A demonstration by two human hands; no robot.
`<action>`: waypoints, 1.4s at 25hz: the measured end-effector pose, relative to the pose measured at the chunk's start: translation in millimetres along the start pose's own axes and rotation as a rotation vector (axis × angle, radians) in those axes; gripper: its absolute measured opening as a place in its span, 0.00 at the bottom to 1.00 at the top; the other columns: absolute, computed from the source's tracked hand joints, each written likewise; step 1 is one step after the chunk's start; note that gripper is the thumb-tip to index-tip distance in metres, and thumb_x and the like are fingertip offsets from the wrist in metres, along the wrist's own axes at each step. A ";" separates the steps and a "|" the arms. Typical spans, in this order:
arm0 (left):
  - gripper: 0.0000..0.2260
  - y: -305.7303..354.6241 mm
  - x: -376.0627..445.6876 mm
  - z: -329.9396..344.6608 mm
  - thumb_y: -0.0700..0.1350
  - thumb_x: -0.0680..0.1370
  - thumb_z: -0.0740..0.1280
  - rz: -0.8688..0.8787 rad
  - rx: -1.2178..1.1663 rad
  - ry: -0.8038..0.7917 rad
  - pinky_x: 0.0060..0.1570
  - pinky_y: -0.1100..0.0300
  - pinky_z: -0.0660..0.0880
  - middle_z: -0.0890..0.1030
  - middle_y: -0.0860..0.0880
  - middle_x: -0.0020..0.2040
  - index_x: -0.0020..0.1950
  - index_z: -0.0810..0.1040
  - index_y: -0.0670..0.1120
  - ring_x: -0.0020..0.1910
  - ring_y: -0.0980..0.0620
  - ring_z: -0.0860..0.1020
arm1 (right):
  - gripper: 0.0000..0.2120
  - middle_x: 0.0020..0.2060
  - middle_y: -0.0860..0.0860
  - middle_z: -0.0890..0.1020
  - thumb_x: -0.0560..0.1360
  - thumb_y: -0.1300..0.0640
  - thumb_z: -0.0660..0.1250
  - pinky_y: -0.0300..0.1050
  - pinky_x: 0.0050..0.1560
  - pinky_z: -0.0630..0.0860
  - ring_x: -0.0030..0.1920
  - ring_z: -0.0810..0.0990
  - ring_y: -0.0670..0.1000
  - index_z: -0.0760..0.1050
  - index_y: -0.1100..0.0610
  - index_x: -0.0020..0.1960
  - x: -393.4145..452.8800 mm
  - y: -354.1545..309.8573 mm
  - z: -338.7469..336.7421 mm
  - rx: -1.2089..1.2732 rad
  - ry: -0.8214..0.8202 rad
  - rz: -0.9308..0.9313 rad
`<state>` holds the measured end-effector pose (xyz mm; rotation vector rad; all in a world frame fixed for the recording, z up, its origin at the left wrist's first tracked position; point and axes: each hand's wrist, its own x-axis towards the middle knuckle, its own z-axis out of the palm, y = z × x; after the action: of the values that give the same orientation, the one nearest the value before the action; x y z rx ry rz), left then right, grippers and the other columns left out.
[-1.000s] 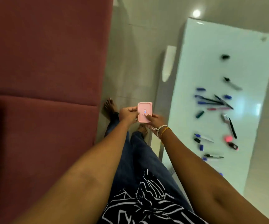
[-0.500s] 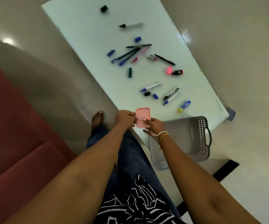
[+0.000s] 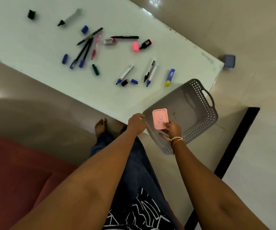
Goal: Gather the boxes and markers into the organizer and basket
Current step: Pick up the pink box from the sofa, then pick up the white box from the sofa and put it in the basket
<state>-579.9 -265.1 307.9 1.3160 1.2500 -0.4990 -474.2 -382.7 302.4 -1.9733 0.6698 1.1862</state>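
— What has the person got hold of?

— A small pink rectangular plastic box [image 3: 160, 119] with a little sticker on its face; the right hand [image 3: 173, 129] pinches it at the near end, fingers closed on it; it hangs in the air above the grey perforated plastic basket [image 3: 205, 117], not touching it.

— And the other hand?

— The left hand [image 3: 136, 123] sits just beside the box, apart from it; the fingers are curled loosely with nothing between them.

— Where does the basket stand?

— At the near corner of the pale glass surface [image 3: 34, 44]; its handle end points away from the person; I see nothing lying inside it.

— The markers?

— All lying loose on the surface, well apart from the basket; a blue marker with a yellow cap [image 3: 169, 78] lies nearest to it; beside that, two white-barrelled markers [image 3: 150, 73] lie side by side; another white marker with a blue tip [image 3: 125, 74] lies next to a loose black cap [image 3: 124, 83] and a loose blue cap [image 3: 134, 81]; further off, a pink highlighter cap [image 3: 135, 46] lies near its black-bodied highlighter [image 3: 146, 44]; a crossed bundle of dark pens [image 3: 84, 48] lies beyond.

— Anything on the floor?

— A small grey-blue square box [image 3: 229, 61] just past the far corner of the surface; a bare foot [image 3: 100, 127] by the near edge.
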 end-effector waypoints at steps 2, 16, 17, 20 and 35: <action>0.17 -4.3 9.1 2.3 0.40 0.76 0.64 0.012 0.038 0.030 0.64 0.58 0.69 0.76 0.45 0.65 0.65 0.73 0.43 0.64 0.47 0.74 | 0.16 0.48 0.60 0.81 0.75 0.68 0.58 0.60 0.48 0.79 0.48 0.81 0.62 0.78 0.59 0.57 17.2 8.8 2.1 -0.074 0.024 -0.023; 0.25 -10.0 -10.8 -4.7 0.38 0.77 0.62 0.074 0.215 -0.065 0.67 0.57 0.66 0.71 0.43 0.71 0.74 0.63 0.45 0.70 0.46 0.69 | 0.28 0.66 0.63 0.67 0.73 0.54 0.68 0.55 0.63 0.72 0.65 0.71 0.64 0.63 0.60 0.69 -0.5 3.5 23.6 -1.114 0.083 -0.220; 0.25 -10.7 -21.2 -10.9 0.39 0.77 0.62 0.078 0.218 -0.076 0.67 0.57 0.66 0.71 0.43 0.71 0.74 0.63 0.45 0.70 0.46 0.69 | 0.26 0.66 0.62 0.67 0.73 0.55 0.68 0.55 0.62 0.72 0.64 0.71 0.63 0.64 0.60 0.68 -14.7 2.5 28.8 -1.111 0.127 -0.270; 0.25 -22.3 -43.4 -41.0 0.40 0.77 0.63 0.060 0.187 -0.092 0.69 0.55 0.67 0.69 0.42 0.71 0.74 0.63 0.44 0.70 0.46 0.69 | 0.24 0.63 0.61 0.71 0.71 0.62 0.67 0.54 0.59 0.74 0.63 0.72 0.61 0.67 0.61 0.66 -56.1 5.1 57.6 -1.044 0.224 -0.517; 0.27 -279.0 -139.5 -314.1 0.46 0.77 0.63 -0.193 -0.147 0.514 0.66 0.48 0.68 0.66 0.42 0.73 0.75 0.60 0.45 0.70 0.42 0.68 | 0.29 0.63 0.60 0.72 0.69 0.61 0.69 0.54 0.60 0.75 0.61 0.74 0.61 0.65 0.61 0.68 -222.2 102.6 421.1 -2.003 -0.539 -1.280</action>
<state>-988.3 -108.4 375.8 1.2435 1.8144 -0.1962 -865.2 -94.4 337.9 -2.0643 -2.5709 1.2140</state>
